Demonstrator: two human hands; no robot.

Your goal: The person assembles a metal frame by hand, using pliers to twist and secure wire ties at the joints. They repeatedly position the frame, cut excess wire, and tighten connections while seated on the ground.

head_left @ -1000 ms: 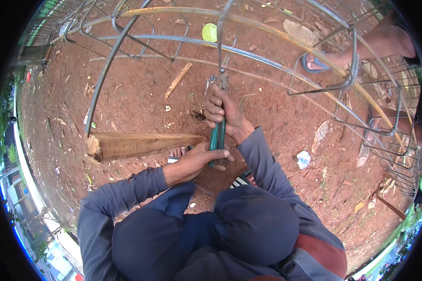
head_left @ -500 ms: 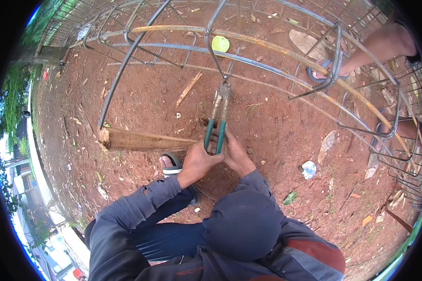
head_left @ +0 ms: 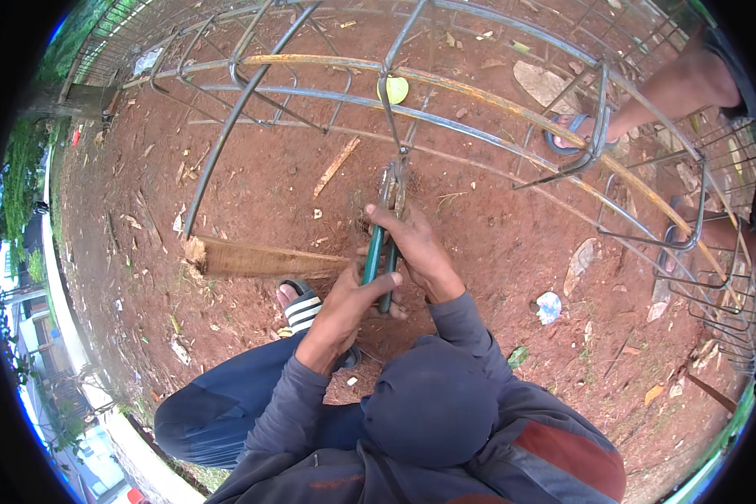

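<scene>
Both my hands are on pincers [head_left: 371, 255] with green handles. My left hand [head_left: 342, 304] is closed round the lower ends of the handles. Higher up, near the metal part, my right hand [head_left: 417, 244] grips the same pincers, its thumb across the front. The metal jaws point away from me and meet the lower corner of a steel stirrup [head_left: 390, 109] on a rebar cage [head_left: 328, 60]. Whether the jaws hold wire there is too small to tell.
A wooden plank [head_left: 265, 258] lies left of my hands, with one bent bar reaching down to its end. Another person's sandalled foot [head_left: 573, 130] stands behind the cage at right. Wood scraps, a yellow round piece [head_left: 393, 90] and crumpled litter [head_left: 549, 307] lie on red soil.
My right hand has slid up the pincers toward the jaws. My left hand has shifted slightly down and left, its forearm now steeper. The pincers remain at the stirrup corner.
</scene>
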